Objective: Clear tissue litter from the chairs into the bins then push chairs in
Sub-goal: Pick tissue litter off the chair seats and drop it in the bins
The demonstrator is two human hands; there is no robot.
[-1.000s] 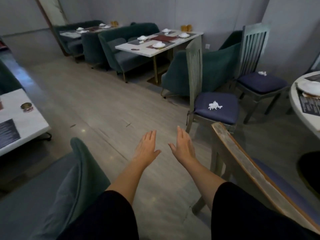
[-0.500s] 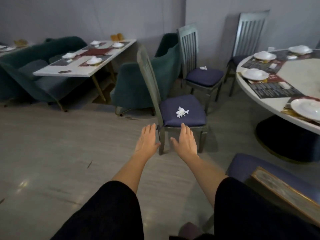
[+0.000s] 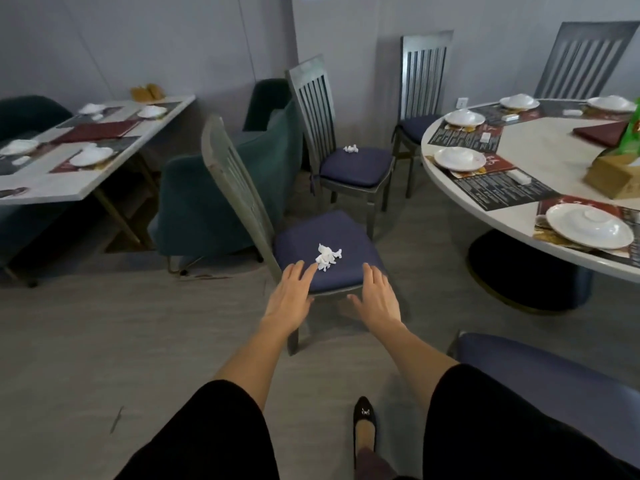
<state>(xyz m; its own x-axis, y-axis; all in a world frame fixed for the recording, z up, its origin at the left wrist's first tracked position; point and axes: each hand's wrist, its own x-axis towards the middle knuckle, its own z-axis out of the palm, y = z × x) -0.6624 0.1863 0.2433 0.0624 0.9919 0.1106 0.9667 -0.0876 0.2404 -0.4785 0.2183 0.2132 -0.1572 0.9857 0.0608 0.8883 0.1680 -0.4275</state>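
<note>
White crumpled tissue lies near the middle of the navy cushion of the near chair, slightly toward its front edge.

Head view (sole view):
- Second tissue sits on the cushion of the far chair, close to its backrest.
- Both chairs stand pulled out, well apart from the rim of the round tabletop.
- No bin in frame.

Step in hand (judgement): pick-up of the near tissue. The task looks early, since neither of these two seats has been cleared of litter.

How to do it well:
- Pinch the wad from above with thumb and two fingers.
- Gather the loose corners into the pinch so no scrap drops on the cushion or floor.
- Use light pressure; the paper should crush rather than slip.
- Keep the other hand free for the chair back afterwards.
- Locate a bin before walking off.

Pose:
- Both forearms are extended forward, palms down.
- Left hand is over the front left corner of the seat, fingers straight and together. Its fingertips are just beside the tissue; contact cannot be told.
- Right hand is over the front right edge of the seat, fingers straight, thumb spread, apart from the tissue.
- Grip of both hands: released, nothing held.
</note>
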